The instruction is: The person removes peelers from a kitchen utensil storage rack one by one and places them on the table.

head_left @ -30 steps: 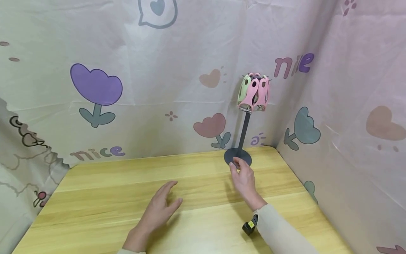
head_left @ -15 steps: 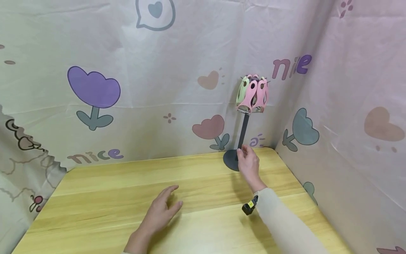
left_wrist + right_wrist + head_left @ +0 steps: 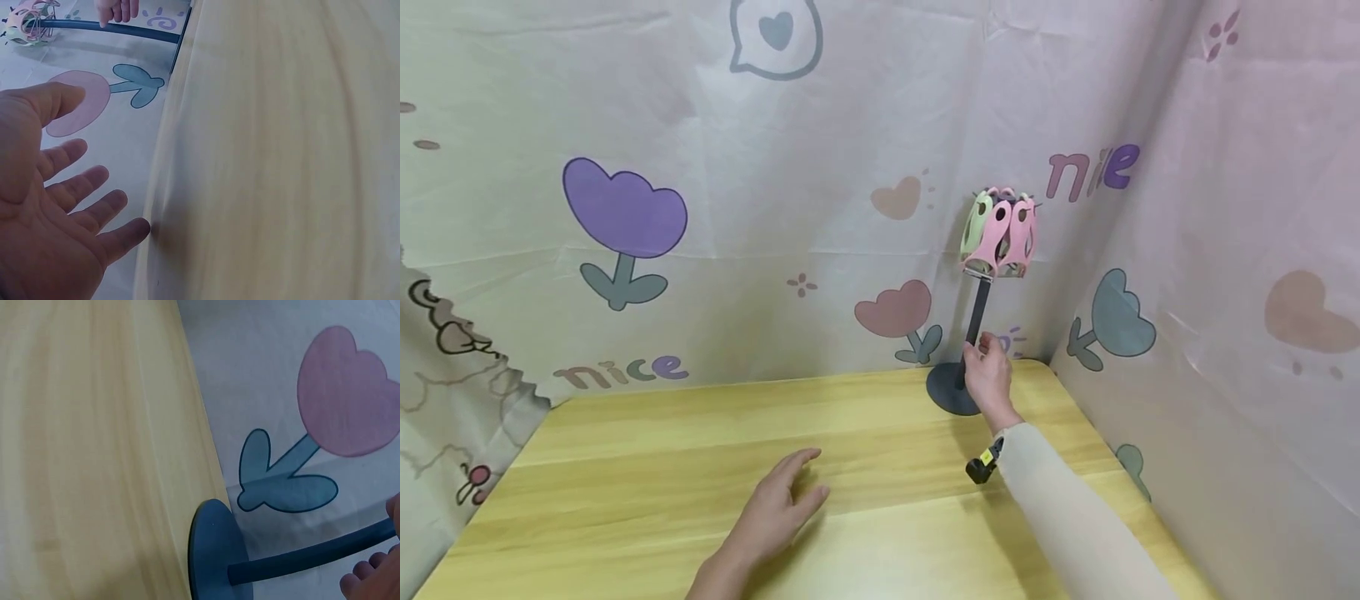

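Pink and pale green Y-shaped peelers [image 3: 999,237] hang blades down round the top of a dark stand at the back right. Its slim pole [image 3: 977,312] rises from a round base [image 3: 952,389] on the table. My right hand [image 3: 990,375] is at the lower pole, thumb and fingers to either side of it; in the right wrist view the fingertips [image 3: 362,570] show below the pole with a gap. Low over the table's middle, my left hand [image 3: 775,506] holds nothing, its fingers spread and thumb apart in the left wrist view.
The wood-grain table [image 3: 647,467] ends at a printed cloth backdrop [image 3: 737,208] close behind the stand. Another cloth side [image 3: 1225,333] closes off the right. A small black camera [image 3: 981,467] sticks out from the right wrist.
My right hand has moved forward and up from in front of the stand's base to its lower pole. The left hand stays almost where it was. The stand and peelers have not moved.
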The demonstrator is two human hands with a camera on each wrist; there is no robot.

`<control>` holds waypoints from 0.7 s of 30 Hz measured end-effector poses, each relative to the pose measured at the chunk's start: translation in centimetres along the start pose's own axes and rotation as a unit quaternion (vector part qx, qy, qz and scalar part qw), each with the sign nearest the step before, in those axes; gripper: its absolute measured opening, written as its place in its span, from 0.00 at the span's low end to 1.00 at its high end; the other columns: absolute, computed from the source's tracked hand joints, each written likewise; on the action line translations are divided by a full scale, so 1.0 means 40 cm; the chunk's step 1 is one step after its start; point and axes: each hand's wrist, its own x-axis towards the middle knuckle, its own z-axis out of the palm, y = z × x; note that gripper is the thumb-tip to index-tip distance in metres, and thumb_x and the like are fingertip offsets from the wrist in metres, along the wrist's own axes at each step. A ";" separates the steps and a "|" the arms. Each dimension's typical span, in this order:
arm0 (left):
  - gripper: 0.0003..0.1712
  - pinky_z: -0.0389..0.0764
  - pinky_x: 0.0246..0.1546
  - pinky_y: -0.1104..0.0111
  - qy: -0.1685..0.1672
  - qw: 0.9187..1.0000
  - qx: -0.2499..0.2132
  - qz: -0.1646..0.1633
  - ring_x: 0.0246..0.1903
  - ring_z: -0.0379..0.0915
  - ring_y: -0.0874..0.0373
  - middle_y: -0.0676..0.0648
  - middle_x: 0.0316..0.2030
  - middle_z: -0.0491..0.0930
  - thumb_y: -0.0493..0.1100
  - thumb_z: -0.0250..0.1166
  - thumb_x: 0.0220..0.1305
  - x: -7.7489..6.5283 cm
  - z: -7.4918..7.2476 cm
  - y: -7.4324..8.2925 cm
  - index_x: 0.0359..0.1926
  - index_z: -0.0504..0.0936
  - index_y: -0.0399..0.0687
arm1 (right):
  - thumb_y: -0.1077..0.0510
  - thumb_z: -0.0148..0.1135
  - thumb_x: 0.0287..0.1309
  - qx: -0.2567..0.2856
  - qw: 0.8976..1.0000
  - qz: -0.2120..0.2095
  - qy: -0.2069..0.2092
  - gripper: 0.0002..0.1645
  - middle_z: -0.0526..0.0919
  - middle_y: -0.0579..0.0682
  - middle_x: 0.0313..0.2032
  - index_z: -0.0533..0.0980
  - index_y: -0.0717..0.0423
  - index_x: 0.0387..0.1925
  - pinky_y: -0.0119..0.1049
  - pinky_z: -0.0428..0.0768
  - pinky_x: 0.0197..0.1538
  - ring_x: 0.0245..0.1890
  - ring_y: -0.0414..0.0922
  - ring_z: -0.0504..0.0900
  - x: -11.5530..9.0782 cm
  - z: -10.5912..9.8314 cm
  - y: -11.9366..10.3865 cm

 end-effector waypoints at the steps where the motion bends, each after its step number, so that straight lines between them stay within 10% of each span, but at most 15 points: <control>1: 0.37 0.61 0.74 0.36 -0.002 1.000 -0.001 -0.002 0.75 0.63 0.36 0.42 0.78 0.65 0.50 0.69 0.72 -0.002 0.000 -0.001 0.77 0.69 0.51 | 0.48 0.55 0.77 0.001 1.000 0.002 0.000 0.34 0.74 0.67 0.69 0.66 0.64 0.73 0.57 0.75 0.70 0.68 0.64 0.76 0.004 0.003 0.003; 21: 0.43 0.56 0.76 0.37 -0.033 0.999 -0.016 -0.009 0.79 0.56 0.36 0.42 0.80 0.62 0.46 0.73 0.68 0.005 0.001 -0.014 0.80 0.65 0.54 | 0.45 0.57 0.78 0.026 0.999 0.019 -0.011 0.24 0.83 0.61 0.48 0.78 0.61 0.57 0.51 0.76 0.53 0.47 0.56 0.78 0.052 0.026 0.021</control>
